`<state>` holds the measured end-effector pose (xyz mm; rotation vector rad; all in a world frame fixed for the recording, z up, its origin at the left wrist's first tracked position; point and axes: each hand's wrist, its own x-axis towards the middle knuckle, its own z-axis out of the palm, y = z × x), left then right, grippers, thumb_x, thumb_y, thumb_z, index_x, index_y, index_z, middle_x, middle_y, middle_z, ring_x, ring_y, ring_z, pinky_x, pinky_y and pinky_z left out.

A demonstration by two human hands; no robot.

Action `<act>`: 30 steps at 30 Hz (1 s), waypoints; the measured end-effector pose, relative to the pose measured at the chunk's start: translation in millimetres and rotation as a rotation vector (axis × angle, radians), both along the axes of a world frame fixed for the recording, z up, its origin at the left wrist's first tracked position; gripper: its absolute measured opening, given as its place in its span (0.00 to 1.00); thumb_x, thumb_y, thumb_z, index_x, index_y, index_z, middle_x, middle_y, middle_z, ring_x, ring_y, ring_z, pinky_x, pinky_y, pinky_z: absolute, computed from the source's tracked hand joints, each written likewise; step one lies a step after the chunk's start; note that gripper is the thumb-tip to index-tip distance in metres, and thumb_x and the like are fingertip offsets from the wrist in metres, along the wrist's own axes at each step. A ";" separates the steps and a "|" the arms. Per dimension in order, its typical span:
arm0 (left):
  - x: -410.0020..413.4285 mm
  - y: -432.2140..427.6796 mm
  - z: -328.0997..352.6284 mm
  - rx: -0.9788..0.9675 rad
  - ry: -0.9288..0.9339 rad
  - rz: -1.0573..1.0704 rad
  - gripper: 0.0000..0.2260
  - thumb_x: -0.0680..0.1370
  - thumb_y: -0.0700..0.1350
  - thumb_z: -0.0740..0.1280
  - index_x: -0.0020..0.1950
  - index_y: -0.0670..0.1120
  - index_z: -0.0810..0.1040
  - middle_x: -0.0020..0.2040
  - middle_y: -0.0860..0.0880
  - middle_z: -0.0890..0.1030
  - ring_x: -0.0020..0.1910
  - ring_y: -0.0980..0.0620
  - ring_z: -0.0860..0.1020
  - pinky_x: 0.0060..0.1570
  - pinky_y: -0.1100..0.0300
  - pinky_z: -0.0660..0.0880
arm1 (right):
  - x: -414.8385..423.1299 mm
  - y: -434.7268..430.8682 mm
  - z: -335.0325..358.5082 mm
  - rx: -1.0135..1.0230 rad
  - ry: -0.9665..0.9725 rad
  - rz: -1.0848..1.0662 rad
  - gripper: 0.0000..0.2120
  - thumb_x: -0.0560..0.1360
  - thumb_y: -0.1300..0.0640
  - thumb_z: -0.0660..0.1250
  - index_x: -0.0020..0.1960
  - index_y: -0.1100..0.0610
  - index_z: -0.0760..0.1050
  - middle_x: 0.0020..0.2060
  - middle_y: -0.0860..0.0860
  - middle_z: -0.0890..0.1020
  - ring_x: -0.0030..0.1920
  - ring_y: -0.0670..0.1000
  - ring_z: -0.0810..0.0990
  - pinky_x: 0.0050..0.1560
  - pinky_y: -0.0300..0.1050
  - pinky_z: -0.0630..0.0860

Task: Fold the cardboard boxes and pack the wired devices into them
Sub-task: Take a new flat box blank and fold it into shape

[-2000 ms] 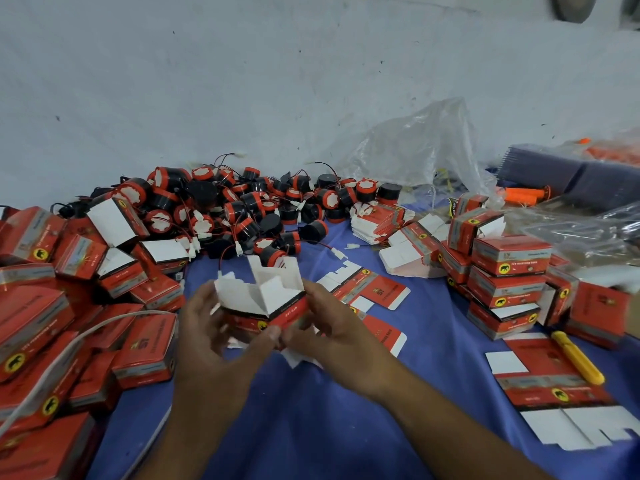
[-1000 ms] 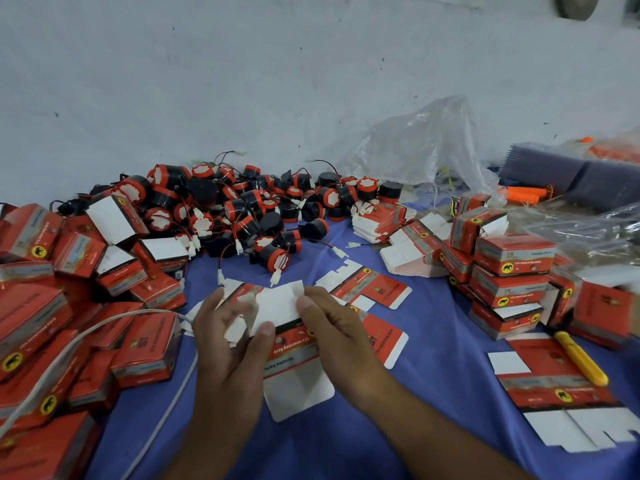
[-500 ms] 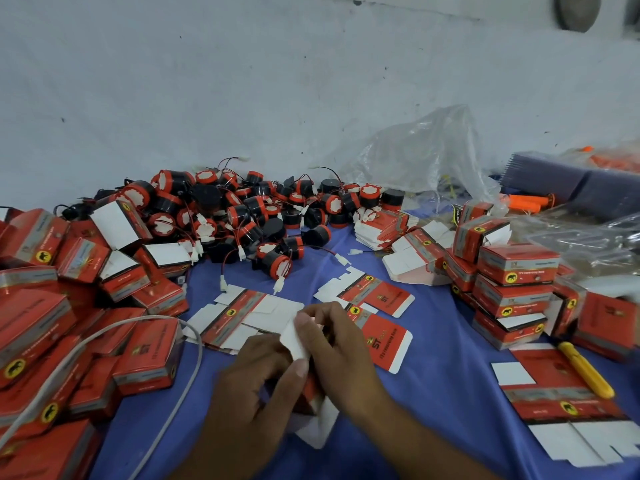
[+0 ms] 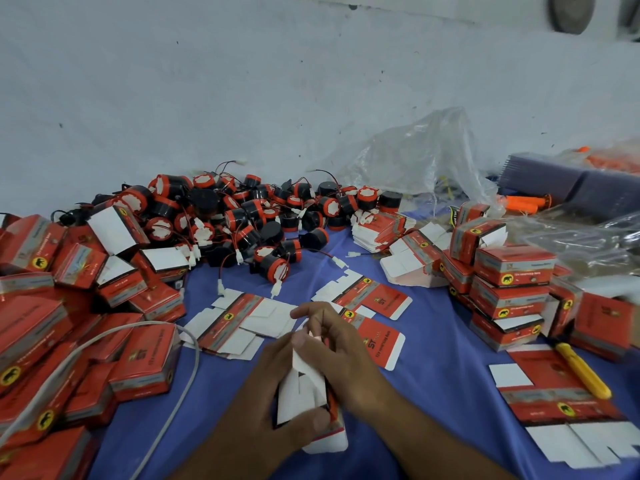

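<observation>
1. Here, near the middle of the bench (image 4: 450,393), I hold a half-folded cardboard box (image 4: 304,393) between both hands, its white inner flaps turned up toward me.
2. My left hand (image 4: 270,410) grips the box from its left side and underneath, thumb pressed on the near white flap.
3. My right hand (image 4: 346,355) curls over the box's right side and far end, fingers pinching a flap.
4. Several flat blanks (image 4: 239,323) lie on the blue cloth just beyond my hands.
5. The wired devices (image 4: 242,216) sit heaped farther back by the wall, well apart from the box.
6. To the left lie many closed boxes (image 4: 52,323); at the right stands a stack (image 4: 512,282), with a yellow cutter (image 4: 581,372) near it.
</observation>
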<state>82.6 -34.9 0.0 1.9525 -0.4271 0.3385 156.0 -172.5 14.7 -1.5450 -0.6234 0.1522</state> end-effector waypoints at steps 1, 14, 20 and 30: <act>0.8 0.2 -0.2 0.016 -0.038 0.020 0.30 0.69 0.68 0.70 0.69 0.75 0.63 0.69 0.69 0.68 0.68 0.68 0.68 0.59 0.75 0.68 | 2.0 -1.6 -0.2 -0.023 0.022 0.003 0.18 0.70 0.39 0.70 0.43 0.50 0.68 0.59 0.42 0.79 0.57 0.48 0.79 0.57 0.50 0.78; 2.9 -5.3 5.4 0.299 -0.335 0.584 0.38 0.67 0.63 0.68 0.66 0.36 0.75 0.62 0.37 0.75 0.63 0.41 0.73 0.57 0.38 0.74 | -5.8 -1.9 29.5 -0.286 0.010 0.092 0.10 0.80 0.48 0.67 0.59 0.46 0.81 0.53 0.44 0.85 0.53 0.45 0.83 0.59 0.50 0.80; 1.5 -3.4 5.0 0.307 -0.339 0.563 0.36 0.66 0.60 0.68 0.68 0.41 0.73 0.63 0.36 0.75 0.61 0.41 0.73 0.56 0.34 0.73 | -7.5 -1.4 29.7 -0.460 -0.190 0.088 0.13 0.83 0.47 0.62 0.59 0.55 0.77 0.50 0.51 0.84 0.51 0.52 0.81 0.55 0.60 0.76; 3.7 2.1 5.6 0.391 -0.399 0.587 0.35 0.66 0.60 0.68 0.66 0.39 0.73 0.60 0.38 0.77 0.60 0.42 0.72 0.58 0.40 0.72 | -5.5 -3.1 35.3 -0.456 -0.181 0.190 0.17 0.81 0.47 0.66 0.67 0.50 0.72 0.59 0.47 0.81 0.59 0.51 0.80 0.61 0.58 0.77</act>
